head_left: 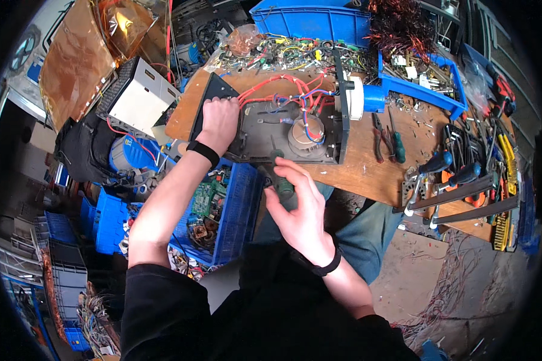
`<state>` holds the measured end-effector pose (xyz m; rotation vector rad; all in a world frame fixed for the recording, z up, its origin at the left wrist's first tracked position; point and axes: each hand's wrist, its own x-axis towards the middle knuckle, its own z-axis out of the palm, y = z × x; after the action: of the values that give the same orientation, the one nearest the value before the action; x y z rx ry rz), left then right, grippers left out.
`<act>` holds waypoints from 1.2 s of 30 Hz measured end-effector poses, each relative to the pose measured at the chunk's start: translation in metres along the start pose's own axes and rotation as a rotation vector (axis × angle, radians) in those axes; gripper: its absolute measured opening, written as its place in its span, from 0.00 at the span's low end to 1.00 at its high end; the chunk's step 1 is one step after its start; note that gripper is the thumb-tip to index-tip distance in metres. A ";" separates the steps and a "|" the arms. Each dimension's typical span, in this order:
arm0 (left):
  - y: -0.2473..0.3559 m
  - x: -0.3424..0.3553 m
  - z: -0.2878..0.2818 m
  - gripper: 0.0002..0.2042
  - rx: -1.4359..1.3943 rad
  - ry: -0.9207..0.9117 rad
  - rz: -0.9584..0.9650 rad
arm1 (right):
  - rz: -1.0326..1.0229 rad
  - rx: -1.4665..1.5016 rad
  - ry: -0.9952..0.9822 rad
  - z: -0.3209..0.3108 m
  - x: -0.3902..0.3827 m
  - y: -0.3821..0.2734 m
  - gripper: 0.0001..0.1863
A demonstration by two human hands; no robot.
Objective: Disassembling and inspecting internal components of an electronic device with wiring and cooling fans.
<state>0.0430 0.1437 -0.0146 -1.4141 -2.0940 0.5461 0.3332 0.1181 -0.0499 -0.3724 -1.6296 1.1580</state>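
"What fills the most space?"

"The brown wooden bench (370,174), its flat top worn and strewn with small scraps. On it sits an open dark metal chassis (259,141), box-shaped, with flat upright end panels and a dull, dusty base."

"And the next size down?"

"A straight-sided blue plastic crate (236,219) just off the bench's near edge, towards the person's left, with rough green circuit boards (206,195) inside. Then a bundle of smooth red wires (283,80) (a few blue ones among them), bending in loose loops across the chassis. Under part of that bundle stands a squat, pale, round component (303,137)."

"Anything smaller?"

"A slim screwdriver with a ridged, dark green handle (285,188) and a thin metal shaft."

"Where is it, relative to the fingers?"

"Within those of the right hand (304,215): they are closed around the handle, thumb on one side and the fingers on the other, at the chassis's near edge. The shaft points away from the person, over the base; I can't tell whether its tip touches anything."

"And the left hand (220,122)?"

"At the chassis's left end panel, fingers curled into a fist with the knuckles forward. The fingertips are hidden, so I can't tell whether they grip the panel."
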 end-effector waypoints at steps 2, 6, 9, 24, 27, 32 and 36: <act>-0.003 -0.005 -0.016 0.09 -0.019 -0.044 0.019 | -0.097 -0.060 -0.015 0.009 0.005 0.008 0.20; -0.038 -0.027 -0.074 0.06 -0.288 0.106 -0.027 | -0.217 -0.161 -0.064 0.032 0.021 0.010 0.20; -0.072 -0.051 -0.095 0.09 -0.675 0.326 -0.078 | -0.291 -0.226 -0.087 0.042 0.042 0.010 0.20; -0.058 -0.109 0.023 0.10 -1.731 0.311 -0.608 | -0.362 -0.416 -0.424 0.123 0.083 0.042 0.19; -0.060 -0.111 0.025 0.10 -1.749 0.263 -0.586 | -0.382 -0.401 -0.424 0.123 0.080 0.035 0.21; -0.058 -0.109 0.028 0.10 -1.765 0.291 -0.580 | -0.389 -0.409 -0.404 0.131 0.081 0.040 0.19; -0.059 -0.109 0.029 0.10 -1.773 0.317 -0.556 | -0.392 -0.437 -0.435 0.132 0.080 0.039 0.20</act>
<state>0.0148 0.0198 -0.0241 -1.1953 -2.3272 -2.0279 0.1753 0.1295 -0.0333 -0.0616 -2.2245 0.6026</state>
